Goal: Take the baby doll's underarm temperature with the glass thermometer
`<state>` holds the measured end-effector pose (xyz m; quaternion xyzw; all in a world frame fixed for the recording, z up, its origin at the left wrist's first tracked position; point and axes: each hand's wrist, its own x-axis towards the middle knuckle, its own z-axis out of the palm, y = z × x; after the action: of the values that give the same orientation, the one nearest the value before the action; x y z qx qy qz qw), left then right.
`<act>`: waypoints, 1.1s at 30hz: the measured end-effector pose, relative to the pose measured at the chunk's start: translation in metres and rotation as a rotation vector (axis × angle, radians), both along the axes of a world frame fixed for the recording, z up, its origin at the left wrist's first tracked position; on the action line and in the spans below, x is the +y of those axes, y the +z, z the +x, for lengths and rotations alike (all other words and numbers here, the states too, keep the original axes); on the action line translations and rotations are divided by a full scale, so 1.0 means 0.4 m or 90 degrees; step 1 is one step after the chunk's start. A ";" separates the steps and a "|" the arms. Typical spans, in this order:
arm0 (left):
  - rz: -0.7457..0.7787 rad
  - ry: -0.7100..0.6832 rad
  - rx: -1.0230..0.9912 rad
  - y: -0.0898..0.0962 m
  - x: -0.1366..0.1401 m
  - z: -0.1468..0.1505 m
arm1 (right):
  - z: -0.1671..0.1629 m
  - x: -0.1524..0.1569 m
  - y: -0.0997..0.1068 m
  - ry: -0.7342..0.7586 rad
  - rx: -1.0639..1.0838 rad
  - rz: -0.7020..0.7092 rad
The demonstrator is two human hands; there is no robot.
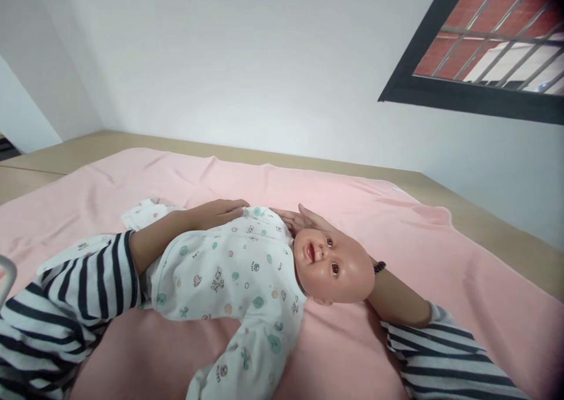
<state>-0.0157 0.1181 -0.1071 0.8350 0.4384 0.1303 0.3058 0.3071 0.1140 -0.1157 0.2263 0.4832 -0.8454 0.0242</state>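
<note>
Mid-frame, left hand and right hand (both unclenched) seemingly steady the doll, whose turning would call for head support.

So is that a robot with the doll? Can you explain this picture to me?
No robot here! Those are a person's bare hands, coming out of striped sleeves. A camera worn on that person's head took this one picture, looking forward and down. A pink cloth covers the surface below. The left hand rests on the doll. The right arm passes behind its head, with the right hand near its shoulder. I can't tell whether it's slightly lifted.
</note>
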 end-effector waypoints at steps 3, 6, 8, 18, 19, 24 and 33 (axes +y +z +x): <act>0.004 -0.001 0.001 0.000 0.000 -0.001 | 0.007 0.018 -0.001 0.023 -0.001 -0.026; 0.005 0.003 0.005 -0.001 -0.001 -0.003 | 0.006 0.023 -0.002 -0.013 0.022 -0.028; 0.002 0.002 0.006 -0.001 -0.001 -0.004 | -0.004 0.015 -0.002 -0.077 0.048 -0.012; -0.018 0.023 0.012 0.000 -0.004 -0.002 | -0.008 0.011 0.019 -0.050 -0.011 -0.030; -0.017 0.023 0.013 0.001 -0.004 -0.002 | -0.008 0.013 0.017 -0.081 0.014 -0.011; -0.007 0.011 0.008 -0.001 -0.002 -0.004 | -0.026 -0.007 0.025 -0.119 0.117 0.027; 0.009 0.011 0.021 -0.001 0.000 -0.003 | -0.017 -0.007 0.033 -0.053 0.077 0.001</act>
<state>-0.0170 0.1180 -0.1074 0.8355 0.4496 0.1219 0.2913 0.3002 0.1112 -0.1023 0.1945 0.4744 -0.8576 -0.0408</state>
